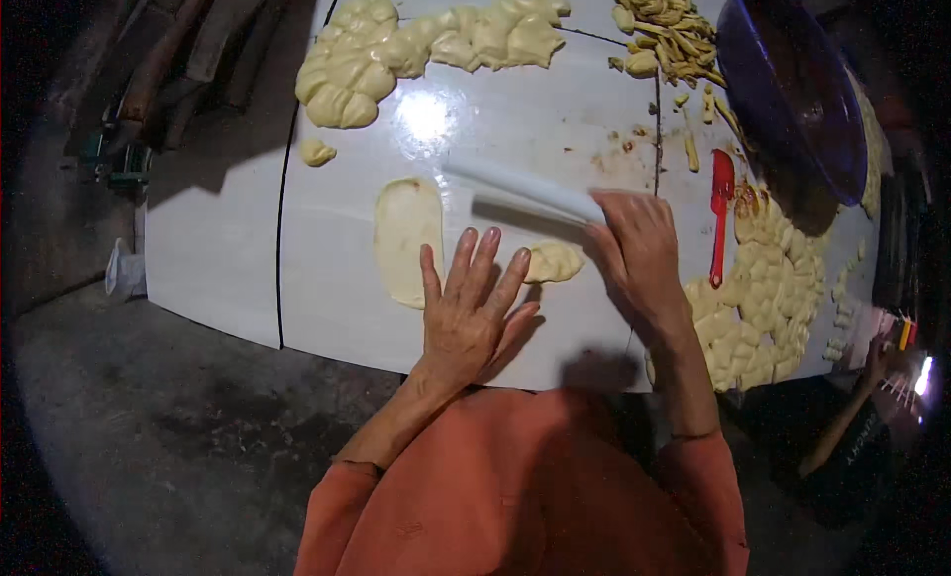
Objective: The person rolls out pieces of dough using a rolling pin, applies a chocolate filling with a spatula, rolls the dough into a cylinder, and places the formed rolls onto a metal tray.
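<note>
A white rolling pin [520, 187] is gripped at its right end by my right hand [639, 249]. It slants up to the left, and its far end appears raised over the white table [337, 249]. My left hand [464, 314] has its fingers spread and holds nothing. Its fingertips lie at the right edge of a flattened oval dough sheet [406, 234], close to or touching it. Between my two hands rests a smaller, lumpy piece of dough [555, 263]. A little dough ball [317, 153] sits farther left.
Many pale dough lumps [347, 66] cover the far left. At the far right are a pile of yellowish strips [674, 31] and a purple basin [792, 91]. A red spatula [720, 214] lies near clustered dough pieces [773, 289]. Another person's arm [842, 427] shows at the right.
</note>
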Available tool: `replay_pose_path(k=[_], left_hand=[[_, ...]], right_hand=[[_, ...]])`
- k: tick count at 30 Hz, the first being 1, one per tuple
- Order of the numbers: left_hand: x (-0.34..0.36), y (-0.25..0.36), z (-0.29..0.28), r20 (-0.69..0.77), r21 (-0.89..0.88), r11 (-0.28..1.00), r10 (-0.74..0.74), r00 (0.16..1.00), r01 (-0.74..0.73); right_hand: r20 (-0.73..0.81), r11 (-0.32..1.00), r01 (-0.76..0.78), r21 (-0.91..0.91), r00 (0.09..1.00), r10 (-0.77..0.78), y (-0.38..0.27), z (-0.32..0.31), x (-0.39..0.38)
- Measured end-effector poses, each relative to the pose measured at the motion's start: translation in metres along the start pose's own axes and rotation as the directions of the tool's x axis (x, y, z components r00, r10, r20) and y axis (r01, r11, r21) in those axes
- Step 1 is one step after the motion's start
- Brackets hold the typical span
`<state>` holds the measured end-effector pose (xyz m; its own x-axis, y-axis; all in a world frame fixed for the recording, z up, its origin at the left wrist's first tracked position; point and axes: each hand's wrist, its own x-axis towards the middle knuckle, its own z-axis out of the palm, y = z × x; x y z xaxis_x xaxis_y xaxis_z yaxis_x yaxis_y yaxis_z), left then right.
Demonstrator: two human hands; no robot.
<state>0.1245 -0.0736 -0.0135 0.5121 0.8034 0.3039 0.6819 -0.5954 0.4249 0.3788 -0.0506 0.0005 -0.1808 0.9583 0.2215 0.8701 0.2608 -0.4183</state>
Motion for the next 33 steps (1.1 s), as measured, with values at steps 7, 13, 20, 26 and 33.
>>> replay_pose_path(k=[7,13,20,26,33], left_hand=[[0.023,-0.008,0.018,0.263,0.122,0.972,-0.225,0.938,0.199],[0.088,-0.038,0.038,0.120,0.217,0.959,-0.211,0.970,0.181],[0.151,-0.075,0.038,0.071,0.245,0.955,-0.189,0.979,0.166],[0.122,-0.050,0.010,0.222,-0.032,0.999,-0.029,0.975,0.037],[0.070,-0.015,0.025,0.218,0.112,0.988,-0.132,0.967,0.110]], right_hand=[[0.225,0.980,-0.037,-0.196,0.971,0.082,-0.008,0.028,-0.047],[0.036,0.888,-0.207,-0.410,0.969,0.243,0.012,0.048,0.027],[0.048,0.997,0.070,0.025,0.996,-0.071,0.027,0.016,0.079],[0.156,0.984,0.137,0.113,0.976,-0.154,0.023,-0.003,0.026],[0.233,0.978,0.092,-0.187,0.971,-0.047,0.006,0.002,-0.017]])
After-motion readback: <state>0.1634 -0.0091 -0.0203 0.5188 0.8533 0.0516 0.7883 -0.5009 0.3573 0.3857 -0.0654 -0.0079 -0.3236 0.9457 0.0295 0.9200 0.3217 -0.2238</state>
